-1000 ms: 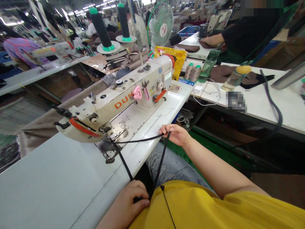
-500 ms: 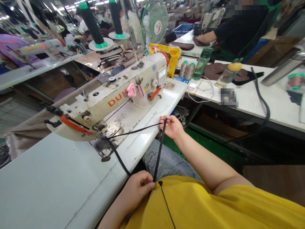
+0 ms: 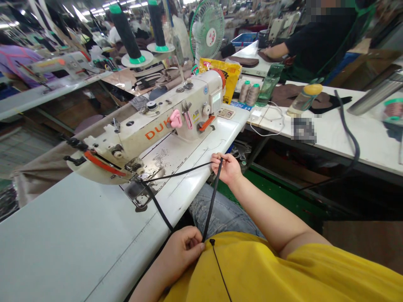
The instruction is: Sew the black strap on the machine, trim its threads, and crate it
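Observation:
A narrow black strap [image 3: 179,173] runs from under the presser foot of a white sewing machine [image 3: 151,130] out to my right hand [image 3: 227,167]. That hand pinches the strap off the table's right edge. From there the strap drops back down to my left hand [image 3: 182,249], which is closed on it against my yellow shirt. Another length of strap [image 3: 157,205] leads from the needle plate down to the left hand. Both hands keep the strap taut in a loop over the white table [image 3: 78,235].
Two black thread cones [image 3: 125,29] stand behind the machine, with a green fan [image 3: 208,29] and a yellow bag [image 3: 229,77]. A neighbouring table [image 3: 333,134] at the right carries a bottle, thread spools and dark fabric. A person in black works beyond it.
My right hand has drawn slightly up and left along the table edge with the strap. My left hand has kept its grip near my shirt. The view shifted a little.

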Demonstrator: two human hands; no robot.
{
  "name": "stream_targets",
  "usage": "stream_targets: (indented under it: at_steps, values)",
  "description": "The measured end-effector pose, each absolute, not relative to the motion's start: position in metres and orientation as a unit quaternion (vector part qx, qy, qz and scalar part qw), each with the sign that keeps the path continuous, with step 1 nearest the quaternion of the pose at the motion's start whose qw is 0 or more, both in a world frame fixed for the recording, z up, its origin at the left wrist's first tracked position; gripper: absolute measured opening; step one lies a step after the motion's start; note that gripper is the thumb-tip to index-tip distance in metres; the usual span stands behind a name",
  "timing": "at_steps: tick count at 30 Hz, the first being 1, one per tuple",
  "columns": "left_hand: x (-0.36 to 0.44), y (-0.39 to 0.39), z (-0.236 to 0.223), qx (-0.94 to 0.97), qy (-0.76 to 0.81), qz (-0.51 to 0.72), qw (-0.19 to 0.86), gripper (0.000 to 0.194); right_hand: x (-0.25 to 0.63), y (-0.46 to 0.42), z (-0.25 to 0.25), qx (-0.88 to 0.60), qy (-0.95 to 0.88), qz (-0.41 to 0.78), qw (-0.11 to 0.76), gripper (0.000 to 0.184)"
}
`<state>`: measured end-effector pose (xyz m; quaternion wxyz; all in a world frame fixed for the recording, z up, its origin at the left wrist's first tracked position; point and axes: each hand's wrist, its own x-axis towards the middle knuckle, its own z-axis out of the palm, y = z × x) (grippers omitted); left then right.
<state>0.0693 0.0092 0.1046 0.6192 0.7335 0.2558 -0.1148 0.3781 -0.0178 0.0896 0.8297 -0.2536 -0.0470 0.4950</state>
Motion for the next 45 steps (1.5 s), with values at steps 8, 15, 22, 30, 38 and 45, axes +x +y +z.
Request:
stream_targets:
  at_steps: [8,15,22,30,38,45]
  values:
    - [0.071,0.007,0.105,0.724,0.274,-0.114,0.622,0.017,0.377,-0.015,0.089,-0.421,-0.190,0.450,0.764,0.025]
    - [0.082,0.010,0.111,0.669,0.288,-0.044,0.684,0.054,0.377,-0.038,0.105,-0.625,-0.308,0.284,0.659,0.038]
    - [0.095,0.016,0.114,0.651,0.274,-0.031,0.707,0.060,0.363,-0.083,0.096,-0.724,-0.298,0.324,0.531,0.048]
    - [0.101,0.013,0.105,0.638,0.264,-0.034,0.722,0.058,0.309,-0.093,0.093,-0.578,-0.251,0.587,0.508,0.067]
    - [0.099,0.015,0.114,0.630,0.309,-0.036,0.712,0.042,0.302,-0.076,0.088,-0.557,-0.202,0.530,0.607,0.047]
    - [0.097,0.014,0.109,0.592,0.316,-0.023,0.741,0.060,0.297,-0.076,0.087,-0.552,-0.182,0.523,0.624,0.046]
